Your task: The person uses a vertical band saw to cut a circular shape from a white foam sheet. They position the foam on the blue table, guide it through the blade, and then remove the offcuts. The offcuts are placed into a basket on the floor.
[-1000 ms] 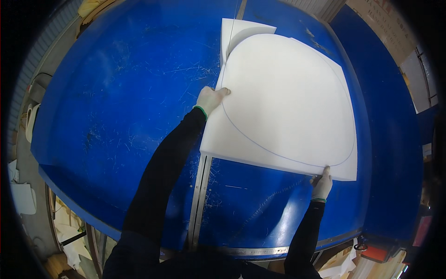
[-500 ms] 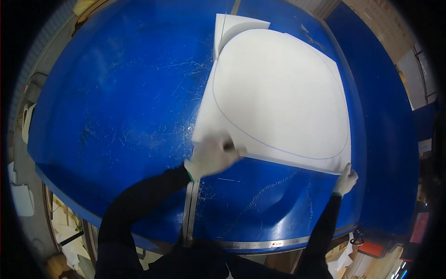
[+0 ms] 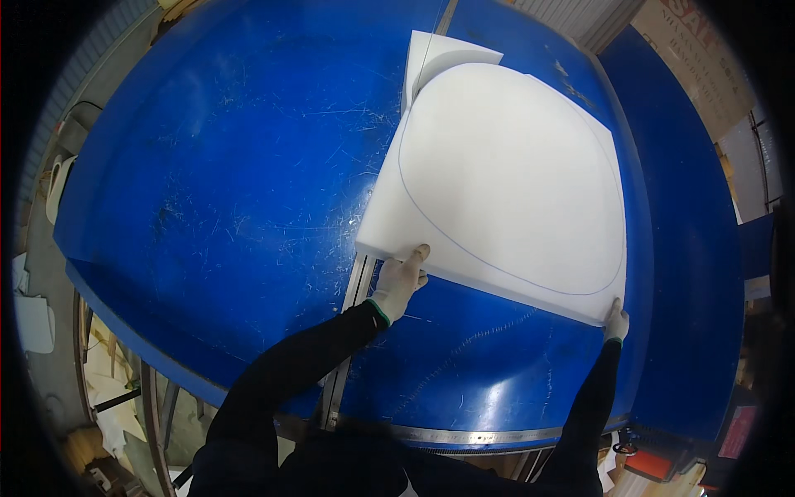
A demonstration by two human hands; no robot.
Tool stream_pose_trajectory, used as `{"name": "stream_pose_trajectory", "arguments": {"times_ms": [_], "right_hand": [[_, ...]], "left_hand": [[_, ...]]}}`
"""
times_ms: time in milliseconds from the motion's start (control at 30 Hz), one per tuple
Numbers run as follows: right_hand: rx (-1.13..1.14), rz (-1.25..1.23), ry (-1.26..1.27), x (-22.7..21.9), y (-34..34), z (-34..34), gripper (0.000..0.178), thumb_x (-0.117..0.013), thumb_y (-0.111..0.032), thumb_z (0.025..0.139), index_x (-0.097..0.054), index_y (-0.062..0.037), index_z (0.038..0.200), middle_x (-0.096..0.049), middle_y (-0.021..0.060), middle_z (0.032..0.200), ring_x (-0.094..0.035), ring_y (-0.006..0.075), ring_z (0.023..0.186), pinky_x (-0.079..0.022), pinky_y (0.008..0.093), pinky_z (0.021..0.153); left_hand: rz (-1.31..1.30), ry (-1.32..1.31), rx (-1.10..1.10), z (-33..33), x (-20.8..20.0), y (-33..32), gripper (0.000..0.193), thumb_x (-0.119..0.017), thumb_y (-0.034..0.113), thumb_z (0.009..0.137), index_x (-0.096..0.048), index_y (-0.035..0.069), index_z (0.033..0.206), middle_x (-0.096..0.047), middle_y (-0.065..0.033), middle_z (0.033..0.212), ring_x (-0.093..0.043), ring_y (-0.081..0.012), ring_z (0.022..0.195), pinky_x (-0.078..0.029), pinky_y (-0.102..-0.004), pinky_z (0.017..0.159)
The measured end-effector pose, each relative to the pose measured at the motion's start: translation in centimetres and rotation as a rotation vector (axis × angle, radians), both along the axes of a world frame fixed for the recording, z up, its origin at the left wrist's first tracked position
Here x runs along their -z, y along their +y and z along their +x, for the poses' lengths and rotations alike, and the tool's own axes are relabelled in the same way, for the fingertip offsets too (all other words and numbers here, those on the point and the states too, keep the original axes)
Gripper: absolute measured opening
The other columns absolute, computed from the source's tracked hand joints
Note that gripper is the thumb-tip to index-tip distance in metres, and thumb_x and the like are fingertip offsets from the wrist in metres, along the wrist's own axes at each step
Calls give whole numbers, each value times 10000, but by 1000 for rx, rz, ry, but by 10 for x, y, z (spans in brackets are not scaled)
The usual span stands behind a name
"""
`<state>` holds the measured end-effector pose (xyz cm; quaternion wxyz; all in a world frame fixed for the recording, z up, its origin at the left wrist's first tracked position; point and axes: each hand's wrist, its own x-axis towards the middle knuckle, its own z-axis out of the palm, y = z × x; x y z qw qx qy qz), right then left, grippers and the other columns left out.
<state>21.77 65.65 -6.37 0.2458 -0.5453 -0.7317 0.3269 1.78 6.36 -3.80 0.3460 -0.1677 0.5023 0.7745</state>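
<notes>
Nearest to me, the worker's dark torso and black sleeves (image 3: 298, 364) fill the bottom, cut off by the lower rim of view. A metal trim strip (image 3: 497, 439) edges the near side of the blue tabletop (image 3: 232, 207); the clutter below it is too dim and cropped to sort out.

A metal rail (image 3: 331, 398) runs away from that edge, passing behind the left sleeve and then out of sight under a thick white slab (image 3: 513, 182).

The left hand (image 3: 402, 282), in a pale glove, is clamped on the slab's near edge, thumb on top, fingers curled against the side. The right hand (image 3: 617, 320) touches the near right corner; its fingers are mostly concealed, so I can't tell how firmly it grips, if at all.

The slab lies flat on the right half of the tabletop, a rounded blue line (image 3: 571, 293) drawn over it. At its far left sits a curved white piece (image 3: 451, 47), partly hidden behind it. A thin wire (image 3: 431, 40), barely visible, crosses that piece and leaves the top of view.
</notes>
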Motion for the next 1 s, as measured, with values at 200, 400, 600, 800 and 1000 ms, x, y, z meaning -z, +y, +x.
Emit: {"name": "stream_pose_trajectory", "arguments": {"times_ms": [200, 400, 600, 800, 1000], "right_hand": [[5, -63, -44, -4, -44, -19, 764, -681, -528, 940, -569, 142, 1290, -686, 139, 973, -645, 190, 792, -529, 324, 682], [15, 62, -57, 7, 18, 19, 674, -660, -577, 941, -620, 30, 1232, -640, 53, 925, -614, 158, 752, -486, 317, 560], [-24, -94, -39, 13, -37, -11, 754, -678, -505, 945, -569, 151, 1300, -692, 184, 1103, -671, 231, 929, -538, 339, 829], [-16, 27, 0, 4, -10, 21, 738, -680, -506, 949, -580, 144, 1283, -691, 170, 1073, -671, 217, 925, -544, 347, 810], [-25, -31, 44, -3, -43, 11, 705, -678, -497, 955, -588, 132, 1261, -691, 166, 1068, -662, 208, 873, -545, 329, 719]], "left_hand": [[-88, -15, -62, -3, 1, -8, 677, -667, 365, 977, -434, -89, 1421, -475, -251, 1408, -580, -377, 1233, -502, -424, 1090], [-15, 16, -43, -9, -3, 4, 668, -677, 369, 968, -461, -86, 1406, -507, -243, 1374, -589, -371, 1216, -504, -423, 1085], [-100, 27, -131, -15, 4, -10, 531, -692, 362, 947, -543, -48, 1249, -540, -155, 1162, -577, -281, 1008, -511, -380, 957], [-68, 49, -162, -23, -1, 8, 355, -687, 335, 945, -618, 16, 1084, -556, -80, 960, -540, -204, 815, -514, -341, 809], [-74, 58, -61, -35, 2, -3, 571, -653, 368, 970, -487, 19, 1391, -522, -194, 1360, -594, -360, 1200, -495, -456, 1078]]}}
